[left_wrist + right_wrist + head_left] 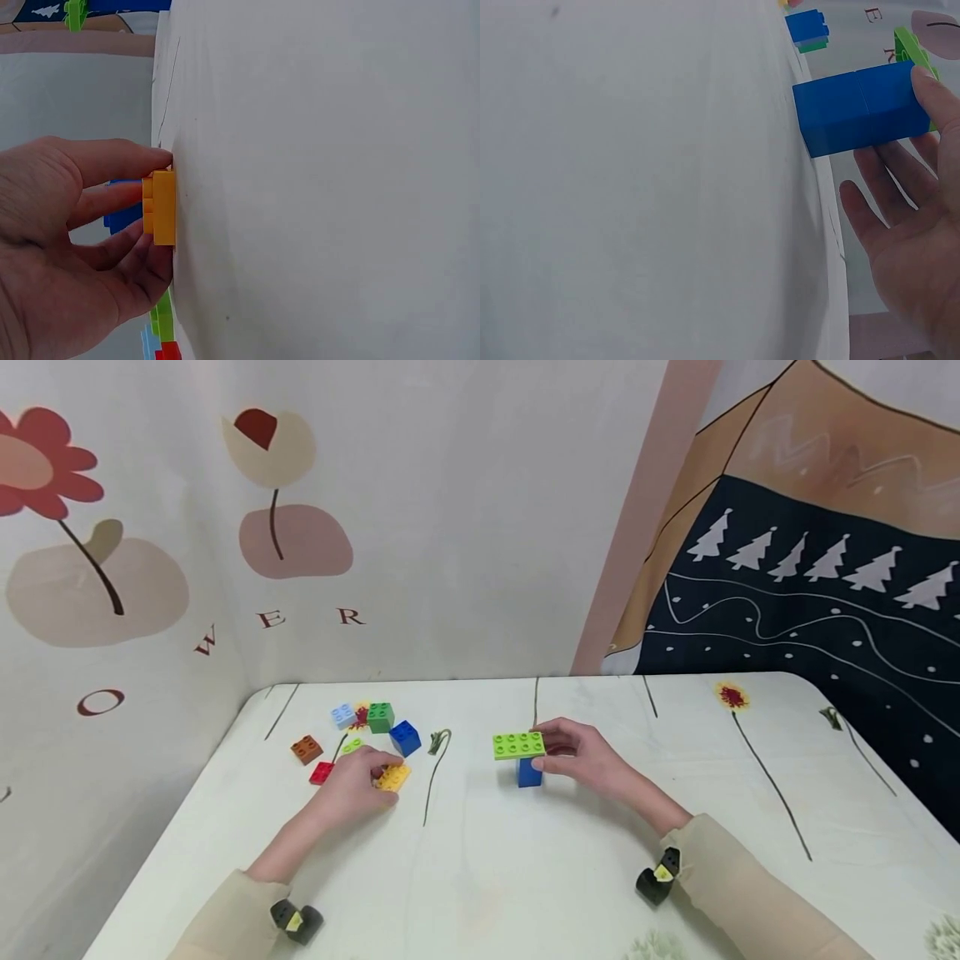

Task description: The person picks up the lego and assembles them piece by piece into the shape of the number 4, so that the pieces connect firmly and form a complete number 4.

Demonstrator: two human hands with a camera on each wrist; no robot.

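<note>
Beige sleeves [750, 885] reach in from the lower edge of the head view, each with a small black device [296, 922] at the wrist, over a white table [465, 877] printed with thin-stemmed flowers. At the left, the left hand [348, 789] pinches a yellow brick [394, 777] between thumb and fingers, studs facing up; the brick is at the table surface, though whether it touches cannot be told. Near the middle of the table, the right hand [588, 760] grips an upright blue column [528, 774] of two stacked bricks, its thumb against the side just below a long lime brick [517, 745] that caps the column and juts out to the left. Other fingers of that hand are spread and slightly bent beside the column. Loose bricks lie around and beyond the left hand: red [321, 773] just beside it, brown [307, 749] farther left, a small lime one [352, 746] partly hidden behind it, then light blue [343, 717], green [380, 717] and dark blue [405, 738].
</note>
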